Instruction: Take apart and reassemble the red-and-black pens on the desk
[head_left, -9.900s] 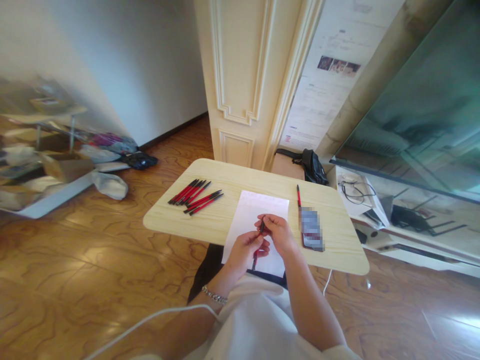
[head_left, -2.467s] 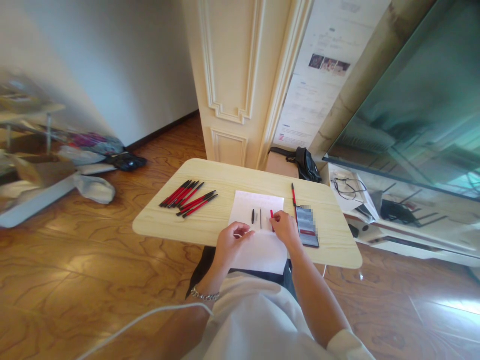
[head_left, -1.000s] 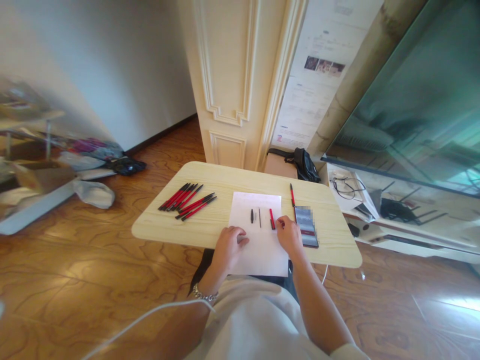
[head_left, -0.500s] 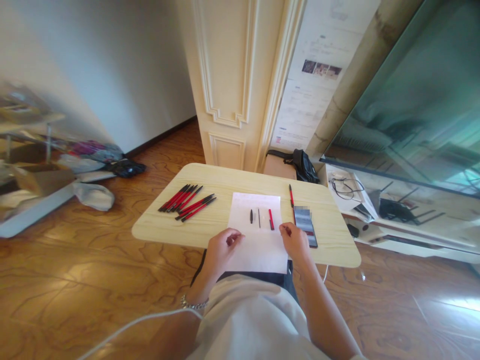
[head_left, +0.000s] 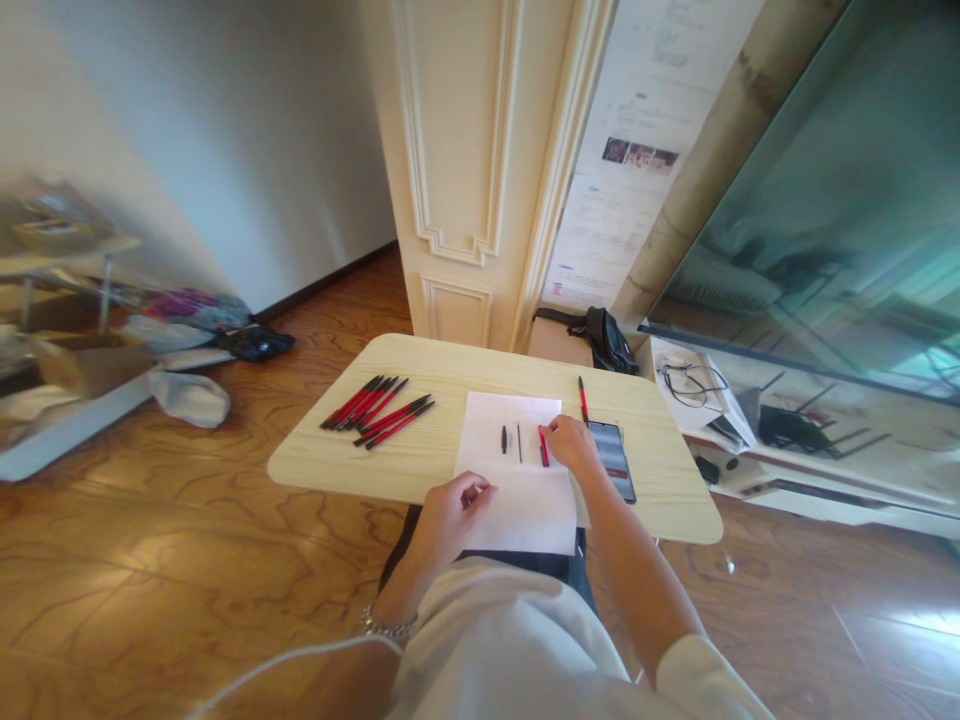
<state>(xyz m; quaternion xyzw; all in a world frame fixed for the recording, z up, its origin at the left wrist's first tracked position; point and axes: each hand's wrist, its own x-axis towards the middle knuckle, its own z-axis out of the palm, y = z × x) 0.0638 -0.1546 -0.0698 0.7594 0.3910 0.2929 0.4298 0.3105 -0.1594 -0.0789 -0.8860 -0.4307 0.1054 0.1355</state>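
A sheet of white paper (head_left: 517,515) lies at the near edge of the table. On it, side by side, are a short black pen part (head_left: 504,440), a small clear piece too tiny to name, a thin dark refill (head_left: 519,443) and a red pen barrel (head_left: 544,450) with a black end. My right hand (head_left: 571,442) has its fingertips pinched at the barrel's upper end, partly covering it. Over the paper's left side rests my left hand (head_left: 454,510), its fingers loosely curled and thumb apart, with nothing visible in them.
On the left of the pale wooden table (head_left: 315,470) lie several red and black pens (head_left: 367,405). To the right are a phone (head_left: 613,460) and a single red and black pen (head_left: 583,400). A black bag (head_left: 607,340) sits beyond the far edge.
My right hand has moved forward and left, from beside the phone to the red pen barrel. The left hand stays nearly in place over the paper.
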